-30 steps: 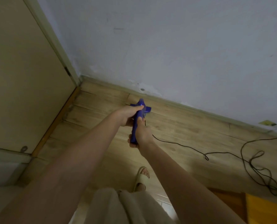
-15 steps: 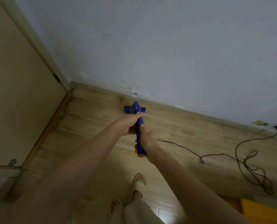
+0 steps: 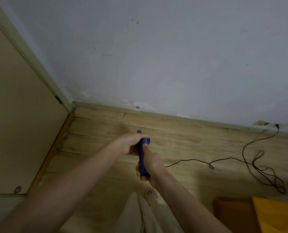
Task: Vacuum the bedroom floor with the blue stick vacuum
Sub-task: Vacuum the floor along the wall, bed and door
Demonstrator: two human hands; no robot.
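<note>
Both my hands grip the blue stick vacuum [image 3: 143, 158] out in front of me, above the wooden floor [image 3: 182, 142]. My left hand [image 3: 129, 144] wraps the upper part of the handle, and my right hand [image 3: 150, 164] holds the lower part, thumb along its top. Only the handle and a blue tip past my left hand show; the head of the vacuum is hidden behind my hands. Its black cord [image 3: 241, 163] trails right across the floor.
A white wall [image 3: 173, 56] with a skirting board runs across ahead. A beige door [image 3: 17, 115] stands at the left. The cord coils at the right and reaches a plug [image 3: 276, 126] by the wall. An orange and brown item [image 3: 257, 214] sits bottom right. My sandalled foot [image 3: 150, 192] is below.
The vacuum's head, visible ahead of my hands before, is now hidden as my hands drew the handle back. The view has tilted slightly upward.
</note>
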